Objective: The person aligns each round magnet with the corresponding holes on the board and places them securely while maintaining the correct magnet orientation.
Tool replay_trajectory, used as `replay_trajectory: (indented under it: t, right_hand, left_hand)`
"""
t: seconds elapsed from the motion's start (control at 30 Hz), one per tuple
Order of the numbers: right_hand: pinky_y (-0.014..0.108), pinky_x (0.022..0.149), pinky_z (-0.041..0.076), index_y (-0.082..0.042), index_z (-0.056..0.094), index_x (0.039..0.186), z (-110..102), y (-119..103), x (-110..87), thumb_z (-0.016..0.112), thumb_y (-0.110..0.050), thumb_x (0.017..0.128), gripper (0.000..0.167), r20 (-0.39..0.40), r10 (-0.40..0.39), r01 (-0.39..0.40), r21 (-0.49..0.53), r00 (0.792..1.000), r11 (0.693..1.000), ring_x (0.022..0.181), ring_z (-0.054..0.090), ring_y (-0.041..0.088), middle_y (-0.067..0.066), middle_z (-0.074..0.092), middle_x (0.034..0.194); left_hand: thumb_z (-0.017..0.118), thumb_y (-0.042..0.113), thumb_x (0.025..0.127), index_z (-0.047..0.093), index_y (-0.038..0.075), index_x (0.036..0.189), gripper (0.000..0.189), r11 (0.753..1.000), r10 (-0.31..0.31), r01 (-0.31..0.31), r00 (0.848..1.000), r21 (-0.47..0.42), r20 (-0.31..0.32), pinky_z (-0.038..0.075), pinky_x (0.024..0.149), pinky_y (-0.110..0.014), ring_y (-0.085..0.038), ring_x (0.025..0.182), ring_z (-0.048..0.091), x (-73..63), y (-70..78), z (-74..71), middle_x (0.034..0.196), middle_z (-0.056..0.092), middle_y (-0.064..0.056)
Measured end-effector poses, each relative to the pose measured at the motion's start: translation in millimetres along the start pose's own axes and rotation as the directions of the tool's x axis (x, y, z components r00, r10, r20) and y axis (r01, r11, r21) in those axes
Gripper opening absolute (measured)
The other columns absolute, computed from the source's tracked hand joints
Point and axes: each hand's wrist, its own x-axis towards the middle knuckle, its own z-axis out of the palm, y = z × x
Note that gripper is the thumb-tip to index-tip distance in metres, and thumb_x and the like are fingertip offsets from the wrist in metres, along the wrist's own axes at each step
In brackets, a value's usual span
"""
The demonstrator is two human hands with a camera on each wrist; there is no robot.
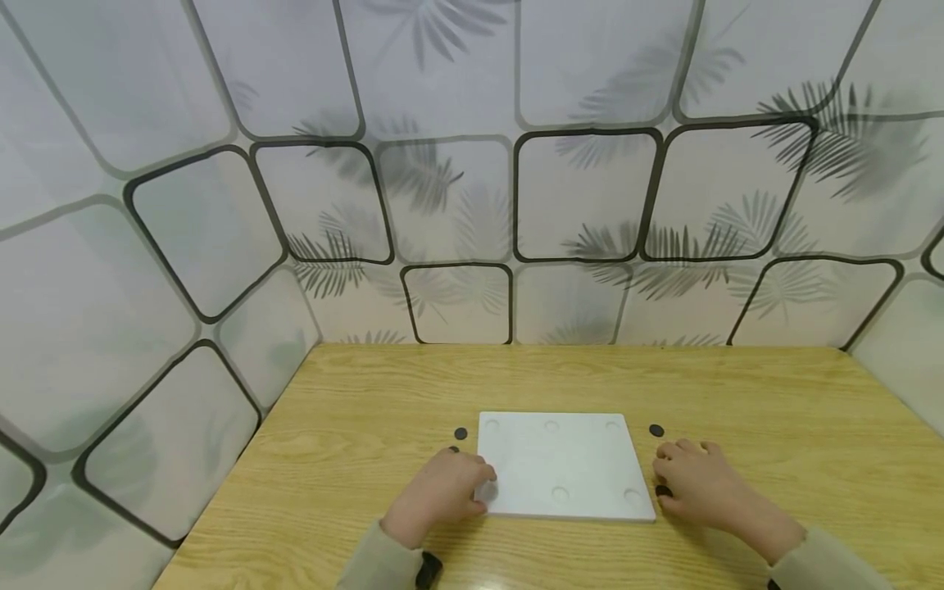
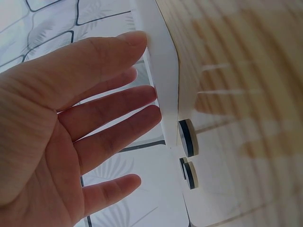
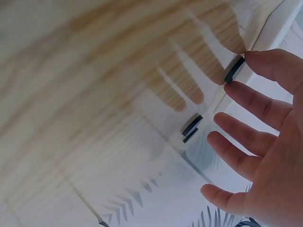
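A white rectangular board with several shallow round recesses lies flat on the table. My left hand is over its lower left corner. In the left wrist view the thumb and loosely extended fingers reach to the board's side, holding nothing. To the right of the board, my right hand has thumb and index finger at opposite edges of a black disc, pinching it close to the tabletop. Another black disc lies just beyond that hand.
Beyond the left hand, two black discs lie left of the board: one in full view, the other partly hidden disc behind the hand. The wooden table meets patterned curtain-like walls at the back and sides.
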Motion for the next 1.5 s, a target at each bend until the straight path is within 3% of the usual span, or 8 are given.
replay_trajectory:
  t: [0.8,1.5]
  right_hand:
    - [0.070,0.075,0.026,-0.023,0.042,0.055,5,4,2.1,0.067,-0.020,0.059,0.026,0.004,0.034,-0.034,0.082,0.999,0.996,0.100,0.047,0.038,0.013,0.054,0.109]
    - [0.068,0.078,0.025,-0.023,0.044,0.057,-7,-8,9.2,0.070,-0.024,0.062,0.027,0.009,0.027,-0.028,0.119,1.000,0.993,0.102,0.045,0.040,0.015,0.052,0.113]
  left_hand:
    - [0.075,0.031,0.068,0.067,0.019,0.086,0.022,1.000,-0.003,0.003,1.000,0.026,-0.007,0.038,0.057,-0.021,0.001,0.058,0.043,-0.2,0.5,1.9,0.074,0.058,0.012]
    - [0.075,0.031,0.068,0.067,0.020,0.087,0.023,1.000,0.000,0.000,1.000,0.023,-0.012,0.041,0.060,-0.023,0.001,0.058,0.045,-1.0,1.0,1.5,0.074,0.059,0.012]
